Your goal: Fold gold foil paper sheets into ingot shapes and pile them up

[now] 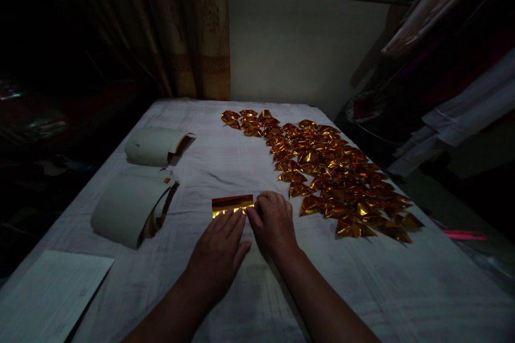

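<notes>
A strip of gold foil paper lies flat on the white cloth of the table, just ahead of my hands. My left hand rests palm down with its fingers stretched out and their tips pressing on the near edge of the strip. My right hand has its fingers curled, and its fingertips pinch the strip's right end. To the right, several folded gold foil pieces are spread in a wide band across the cloth.
Two curled rolls of white-backed foil lie at the left, one near and one farther back. A sheet of white paper sits at the near left corner. Curtains and a wall stand behind; hanging clothes fill the right side.
</notes>
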The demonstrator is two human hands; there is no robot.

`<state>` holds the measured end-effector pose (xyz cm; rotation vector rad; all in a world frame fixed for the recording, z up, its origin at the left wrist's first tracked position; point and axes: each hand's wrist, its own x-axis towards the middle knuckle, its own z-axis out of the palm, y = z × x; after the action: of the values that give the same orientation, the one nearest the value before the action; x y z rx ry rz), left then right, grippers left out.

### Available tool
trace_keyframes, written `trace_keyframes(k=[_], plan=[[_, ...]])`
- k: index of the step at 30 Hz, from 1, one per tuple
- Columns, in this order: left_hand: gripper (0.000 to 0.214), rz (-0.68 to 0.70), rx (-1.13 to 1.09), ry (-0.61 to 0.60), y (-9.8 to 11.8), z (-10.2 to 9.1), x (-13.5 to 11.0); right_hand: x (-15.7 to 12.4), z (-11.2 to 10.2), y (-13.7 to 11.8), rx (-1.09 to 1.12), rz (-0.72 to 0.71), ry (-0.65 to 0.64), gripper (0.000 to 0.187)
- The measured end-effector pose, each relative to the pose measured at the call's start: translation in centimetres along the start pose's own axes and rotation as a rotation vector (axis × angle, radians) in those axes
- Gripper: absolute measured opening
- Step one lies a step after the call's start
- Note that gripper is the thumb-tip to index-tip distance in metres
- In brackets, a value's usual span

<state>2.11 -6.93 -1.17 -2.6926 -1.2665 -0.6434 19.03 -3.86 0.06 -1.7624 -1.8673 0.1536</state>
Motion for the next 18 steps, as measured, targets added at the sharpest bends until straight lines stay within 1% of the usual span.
trace_keyframes(k=[5, 12, 15, 18], plan=[[0.050, -0.016, 0.043, 0.020, 0.17, 0.51, -0.48, 0.00, -0.09, -0.07, -0.003, 0.008, -0.012, 0.013], [0.050, -0.021, 0.060, 0.020, 0.13, 0.49, -0.45, -0.07, -0.13, -0.14, 0.005, 0.004, -0.004, 0.011], [0.050, -0.015, 0.077, 0.030, 0.09, 0.34, -0.43, -0.05, -0.21, -0.26, 0.009, 0.017, -0.004, 0.012], [0.049, -0.014, 0.105, 0.048, -0.02, 0.17, -0.54, -0.08, -0.24, -0.27, 0.015, 0.025, 0.000, 0.009]])
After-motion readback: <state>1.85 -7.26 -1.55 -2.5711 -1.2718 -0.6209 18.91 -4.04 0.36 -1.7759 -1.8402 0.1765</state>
